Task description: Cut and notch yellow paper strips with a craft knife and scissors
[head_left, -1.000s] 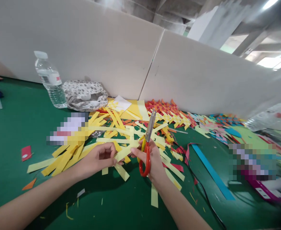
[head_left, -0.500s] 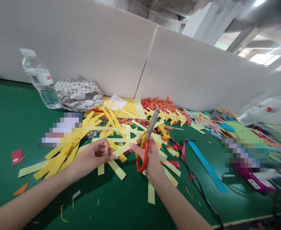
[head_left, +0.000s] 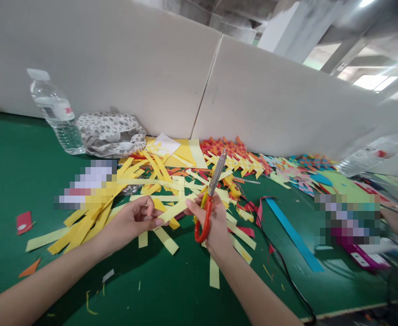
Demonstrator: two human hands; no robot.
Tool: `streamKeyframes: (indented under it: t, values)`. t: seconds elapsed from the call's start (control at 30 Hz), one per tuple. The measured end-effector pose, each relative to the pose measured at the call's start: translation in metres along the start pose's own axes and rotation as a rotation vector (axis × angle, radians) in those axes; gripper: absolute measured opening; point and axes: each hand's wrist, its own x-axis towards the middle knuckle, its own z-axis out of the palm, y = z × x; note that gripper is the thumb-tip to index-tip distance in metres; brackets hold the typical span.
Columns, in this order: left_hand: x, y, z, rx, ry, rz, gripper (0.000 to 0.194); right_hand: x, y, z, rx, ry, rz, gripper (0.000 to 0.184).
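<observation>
Between my two hands stretches a pale yellow paper strip [head_left: 175, 213]. My left hand [head_left: 136, 218] pinches its lower left end between thumb and fingers. My right hand [head_left: 215, 222] has its thumb on the strip's upper right end and also carries a pair of scissors [head_left: 208, 203]. The scissors have red and yellow handles, and their blades point up and away, looking closed. Under and around both hands lies a loose heap of pale yellow strips [head_left: 166, 240], with deeper yellow strips [head_left: 97, 222] to the left.
A water bottle [head_left: 56, 113] and a patterned cloth bag [head_left: 112, 133] stand by the grey partition [head_left: 270, 90]. Red-orange woven paper pieces [head_left: 224, 147] lie behind the scissors. Rightward are a blue strip [head_left: 294, 235], a black cable [head_left: 287, 267] and a magenta object [head_left: 358, 253].
The whole view has shifted, so the tabletop things sit further left. Both hands keep the strip and scissors in nearly the same pose. At the far right, a blurred hand or arm has appeared.
</observation>
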Motion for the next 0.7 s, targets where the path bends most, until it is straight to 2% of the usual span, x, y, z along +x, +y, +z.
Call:
streamKeyframes:
  t: [0.2, 0.47, 0.7]
  values:
    - [-0.0005, 0.0023, 0.001, 0.013, -0.006, -0.025, 0.033, 0.0004, 0.002, -0.0004, -0.037, -0.008, -0.01, 0.035]
    - [0.0014, 0.005, 0.0009, 0.062, 0.045, -0.065, 0.04, 0.0001, -0.0018, 0.0006, -0.052, 0.037, -0.005, 0.035]
    - [0.0031, 0.0058, -0.0004, 0.063, 0.107, -0.027, 0.043, 0.0008, 0.0014, -0.0006, -0.023, 0.097, -0.043, 0.034]
